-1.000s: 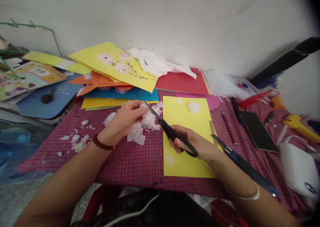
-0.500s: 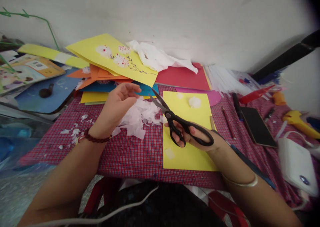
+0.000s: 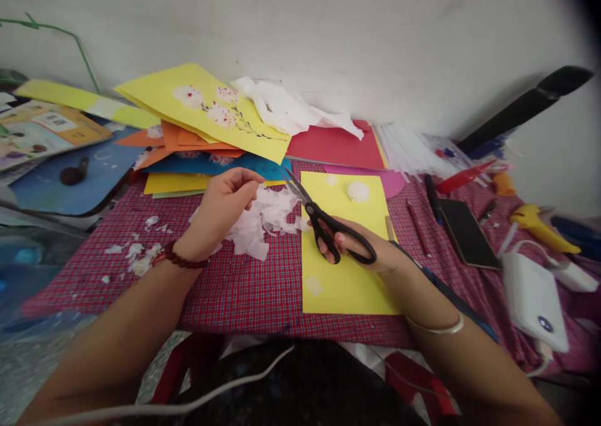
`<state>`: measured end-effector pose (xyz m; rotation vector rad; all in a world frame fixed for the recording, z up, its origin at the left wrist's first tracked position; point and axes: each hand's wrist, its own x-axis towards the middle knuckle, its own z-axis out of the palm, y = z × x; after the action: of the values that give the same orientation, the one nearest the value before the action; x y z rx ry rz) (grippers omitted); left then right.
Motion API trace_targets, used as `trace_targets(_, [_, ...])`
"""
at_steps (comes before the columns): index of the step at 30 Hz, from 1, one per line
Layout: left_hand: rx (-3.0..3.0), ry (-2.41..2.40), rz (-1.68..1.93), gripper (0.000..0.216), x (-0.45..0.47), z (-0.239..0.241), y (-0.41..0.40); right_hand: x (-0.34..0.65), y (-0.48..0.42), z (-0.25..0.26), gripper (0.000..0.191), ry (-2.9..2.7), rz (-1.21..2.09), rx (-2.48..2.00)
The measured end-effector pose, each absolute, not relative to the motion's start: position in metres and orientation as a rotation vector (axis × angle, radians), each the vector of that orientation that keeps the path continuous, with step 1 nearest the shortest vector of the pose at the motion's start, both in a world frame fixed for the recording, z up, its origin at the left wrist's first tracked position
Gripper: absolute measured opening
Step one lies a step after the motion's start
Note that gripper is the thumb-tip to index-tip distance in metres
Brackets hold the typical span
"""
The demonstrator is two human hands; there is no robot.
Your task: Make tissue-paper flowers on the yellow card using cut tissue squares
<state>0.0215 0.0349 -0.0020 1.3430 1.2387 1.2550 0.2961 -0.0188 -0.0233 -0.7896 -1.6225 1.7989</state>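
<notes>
My right hand holds black-handled scissors, its fingers through the loops. The blades point up and left and stand slightly apart, with nothing seen between them. Curled, with thumb and fingertips drawn together, my left hand hovers over a heap of white paper scraps. Whatever its fingertips may pinch is too small or hidden to name. Beneath the scissors lies a yellow sheet. A white paper flower and a small pale square rest on that sheet.
Behind my hands, a yellow card with painted flowers tops a stack of coloured paper, beside white tissue. To the right are a pencil, a black phone, a yellow glue gun and a white power bank.
The fingers of my left hand have drawn together into a pinch. The scissor blades have come closer together. The whole view has shifted slightly, so things on the right appear further left.
</notes>
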Motion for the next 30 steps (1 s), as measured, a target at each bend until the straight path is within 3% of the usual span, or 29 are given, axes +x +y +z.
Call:
trace_targets(6, [1.339, 1.186, 1.23, 0.012, 0.027, 0.0, 0.031, 0.296, -0.02, -0.028, 0.042, -1.528, 1.757, -0.801])
trace_targets(10, [1.264, 0.852, 1.176, 0.054, 0.032, 0.001, 0.026, 0.289, -0.026, -0.032, 0.053, -1.334, 2.001, -0.601])
trace_targets(12, [1.222, 0.708, 1.109, 0.063, 0.036, 0.0, 0.024, 0.285, -0.03, -0.032, 0.054, -1.3, 2.094, -0.548])
trace_targets(17, [1.067, 0.675, 1.125, 0.019, 0.039, -0.003, 0.024, 0.278, -0.035, -0.033, 0.059, -1.224, 2.214, -0.491])
trace_targets(21, [0.985, 0.818, 1.258, 0.017, 0.034, -0.004, 0.031, 0.286, -0.032, -0.03, 0.062, -1.21, 2.159, -0.51])
trace_targets(30, [1.193, 1.056, 1.245, 0.009, 0.034, -0.007, 0.031, 0.355, 0.001, 0.011, 0.048, -1.201, 1.309, -1.266])
